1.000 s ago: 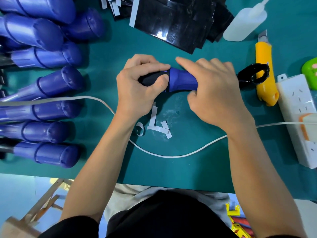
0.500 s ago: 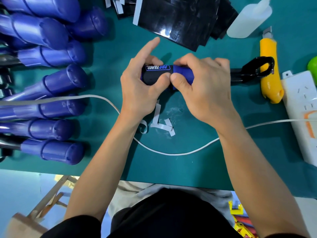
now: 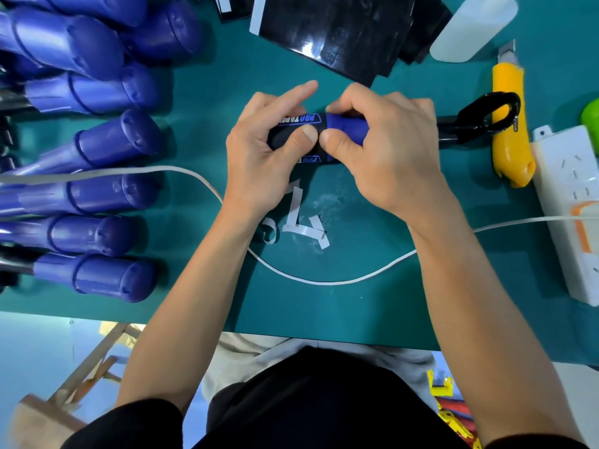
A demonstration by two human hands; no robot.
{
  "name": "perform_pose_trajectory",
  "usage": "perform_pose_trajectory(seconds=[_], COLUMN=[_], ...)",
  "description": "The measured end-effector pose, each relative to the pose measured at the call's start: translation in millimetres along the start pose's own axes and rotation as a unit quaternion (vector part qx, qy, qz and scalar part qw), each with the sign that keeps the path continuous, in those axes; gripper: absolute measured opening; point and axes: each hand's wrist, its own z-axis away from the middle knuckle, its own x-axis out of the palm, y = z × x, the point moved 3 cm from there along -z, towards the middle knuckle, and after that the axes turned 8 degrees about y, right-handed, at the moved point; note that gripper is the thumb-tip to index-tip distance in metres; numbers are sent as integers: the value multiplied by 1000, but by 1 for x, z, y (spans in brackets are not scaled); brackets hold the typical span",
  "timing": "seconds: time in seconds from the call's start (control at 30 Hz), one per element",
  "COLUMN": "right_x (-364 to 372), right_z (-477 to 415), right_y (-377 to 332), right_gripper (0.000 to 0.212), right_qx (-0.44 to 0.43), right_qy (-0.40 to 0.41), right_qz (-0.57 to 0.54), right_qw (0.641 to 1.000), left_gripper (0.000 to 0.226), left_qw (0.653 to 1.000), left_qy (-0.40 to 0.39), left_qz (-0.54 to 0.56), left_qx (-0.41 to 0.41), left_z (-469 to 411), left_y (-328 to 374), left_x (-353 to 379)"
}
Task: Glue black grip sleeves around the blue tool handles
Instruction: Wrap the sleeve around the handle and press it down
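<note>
Two hands are applied to one blue tool handle, which is held lengthwise from left to right over the green mat; whether it rests on the mat cannot be told. The black grip sleeve is wrapped round the left end of the handle, and lettering is seen on its upper face.

The left hand is closed round the sleeve. Its thumb is pressed against the near side, the index finger is stretched out above, and the other fingers are curled over the far side. The right hand is closed round the bare blue section just beside the sleeve, with its fingers curled over the top. Its thumb tip is set at the sleeve's right edge, almost touching the left thumb. The sleeve's right edge is thus located between the two thumbs.

A black hooked end projects to the right of the right hand and overlaps a yellow utility knife. Black sheets and a white bottle are placed beyond the hands. Spare blue handles are laid out at the left. White paper strips and a white cable lie nearer the person, and a power strip lies at the right.
</note>
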Motion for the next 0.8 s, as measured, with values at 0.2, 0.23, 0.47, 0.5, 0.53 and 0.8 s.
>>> perform_pose_trajectory(seconds=[0.2, 0.23, 0.47, 0.5, 0.53, 0.8], right_x=[-1, -1, 1, 3, 4, 6], right_z=[-1, -1, -2, -2, -2, -3], right_y=[1, 1, -4, -5, -5, -5], right_gripper=[32, 33, 39, 42, 44, 42], right_qx=[-6, -8, -8, -6, -7, -11], right_qy=[-2, -3, 22, 20, 17, 3], right_qz=[4, 5, 40, 48, 58, 65], right_qw=[1000, 1000, 999, 999, 998, 998], left_gripper=[40, 41, 39, 38, 38, 27], left_qw=[999, 999, 999, 998, 998, 997], left_qy=[17, 18, 32, 33, 34, 23], left_qz=[-38, -45, -33, -34, -36, -45], left_qx=[17, 20, 28, 32, 34, 53], left_z=[2, 2, 3, 4, 5, 3], left_y=[6, 6, 8, 7, 7, 6], left_x=[0, 1, 1, 1, 1, 0])
